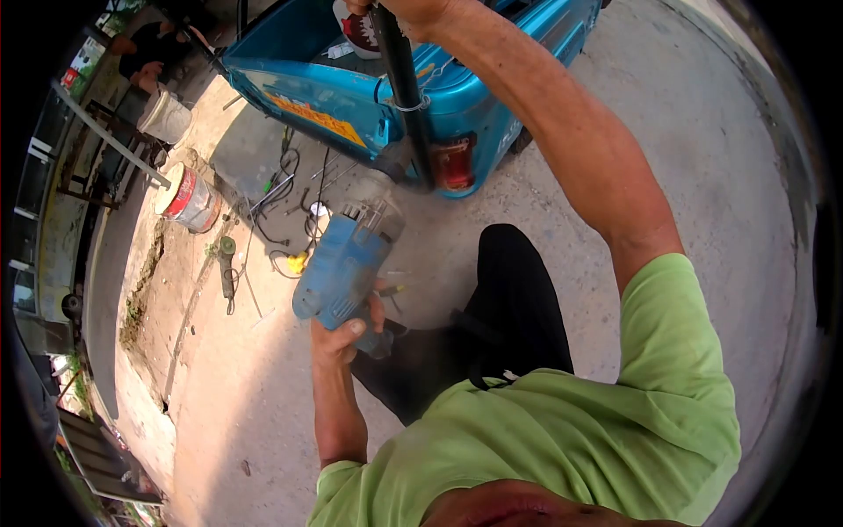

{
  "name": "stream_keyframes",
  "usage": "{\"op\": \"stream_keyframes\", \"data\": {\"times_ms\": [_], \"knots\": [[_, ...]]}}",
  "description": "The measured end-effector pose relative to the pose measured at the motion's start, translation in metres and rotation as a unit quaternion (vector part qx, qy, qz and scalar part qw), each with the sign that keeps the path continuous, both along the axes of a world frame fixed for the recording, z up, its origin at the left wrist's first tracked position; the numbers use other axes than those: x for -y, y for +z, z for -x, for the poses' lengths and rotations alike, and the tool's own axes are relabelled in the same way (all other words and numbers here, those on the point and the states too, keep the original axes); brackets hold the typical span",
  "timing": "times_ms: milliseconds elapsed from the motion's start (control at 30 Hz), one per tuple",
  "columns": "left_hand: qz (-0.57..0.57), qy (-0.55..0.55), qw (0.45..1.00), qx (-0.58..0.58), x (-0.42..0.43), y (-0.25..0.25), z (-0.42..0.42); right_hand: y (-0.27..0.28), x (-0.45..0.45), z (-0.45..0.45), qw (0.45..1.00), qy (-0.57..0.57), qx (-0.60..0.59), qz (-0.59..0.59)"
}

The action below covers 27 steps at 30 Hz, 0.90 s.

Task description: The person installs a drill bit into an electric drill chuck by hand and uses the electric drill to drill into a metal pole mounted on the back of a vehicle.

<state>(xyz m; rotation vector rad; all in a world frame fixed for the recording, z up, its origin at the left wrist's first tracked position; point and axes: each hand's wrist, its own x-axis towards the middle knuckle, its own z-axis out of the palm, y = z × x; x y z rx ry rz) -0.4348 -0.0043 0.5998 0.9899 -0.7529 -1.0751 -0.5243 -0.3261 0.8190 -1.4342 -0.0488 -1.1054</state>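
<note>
Far left, a seated person [147, 66] by a pale bucket [167, 118]; then a tub [190, 200] with a red-and-white label, its writing too small to read. Now the left hand [344, 336], closed round the handle of a blue power tool [345, 263], nose up beside the foot of a black pole [402, 79]; contact is unclear. Looks like tool-work at that pole; steady support seems called for. The right hand [420, 16], partly out of frame, grips the pole high up. Behind, the blue vehicle [351, 83] wears a yellow sticker [314, 119], characters illegible.
</note>
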Motion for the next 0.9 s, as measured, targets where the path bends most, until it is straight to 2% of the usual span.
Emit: {"op": "stream_keyframes", "data": {"times_ms": [167,200,267,367,400,467,600,900], "knots": [[0.017,-0.021,0.997,-0.066,-0.001,-0.007,-0.003,-0.003,0.005,-0.004,1.0,0.025,0.012,-0.014],[0.022,-0.025,0.996,-0.078,-0.001,-0.002,-0.001,-0.003,0.006,-0.005,1.0,0.007,0.008,0.005],[0.037,-0.046,0.992,-0.112,0.004,-0.004,0.004,-0.018,0.017,-0.011,0.982,-0.117,-0.042,0.144],[0.052,-0.063,0.986,-0.143,0.002,-0.012,0.0,-0.012,0.005,0.002,0.98,-0.15,-0.045,0.119],[0.053,-0.068,0.985,-0.147,0.001,-0.013,0.0,-0.009,0.004,0.001,0.991,-0.104,-0.027,0.082],[0.053,-0.067,0.985,-0.151,0.001,-0.013,0.002,-0.009,0.004,0.003,0.993,-0.096,-0.025,0.071],[0.049,-0.032,0.993,-0.102,-0.002,-0.014,0.006,-0.003,0.0,0.006,0.995,-0.087,-0.026,0.046],[0.022,-0.023,0.996,-0.078,-0.005,-0.006,0.007,-0.004,0.0,0.004,0.996,-0.075,-0.029,0.032]]}}
